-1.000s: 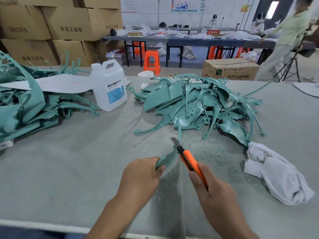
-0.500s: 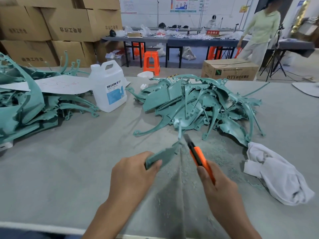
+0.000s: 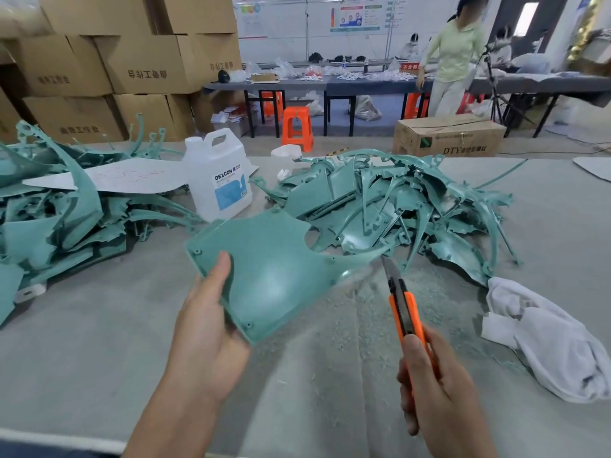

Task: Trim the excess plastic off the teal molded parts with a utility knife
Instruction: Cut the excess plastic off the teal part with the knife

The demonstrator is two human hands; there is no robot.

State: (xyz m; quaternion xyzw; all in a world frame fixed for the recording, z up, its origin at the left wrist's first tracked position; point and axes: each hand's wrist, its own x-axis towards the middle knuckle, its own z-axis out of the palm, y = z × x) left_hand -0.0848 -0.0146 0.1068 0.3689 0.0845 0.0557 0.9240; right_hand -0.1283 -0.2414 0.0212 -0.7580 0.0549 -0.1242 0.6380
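The left hand [image 3: 206,328] is gripping a teal panel [image 3: 264,269]; the right hand [image 3: 436,388] is clasping the utility knife [image 3: 405,304] nearby.

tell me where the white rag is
Head view, right side: the white rag lies on the table, right of the utility knife, by the near edge of the teal parts pile.

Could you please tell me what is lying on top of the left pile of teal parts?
A flat white sheet with faint red marks lies across the left pile. The parts beneath the sheet are covered and cannot be seen.
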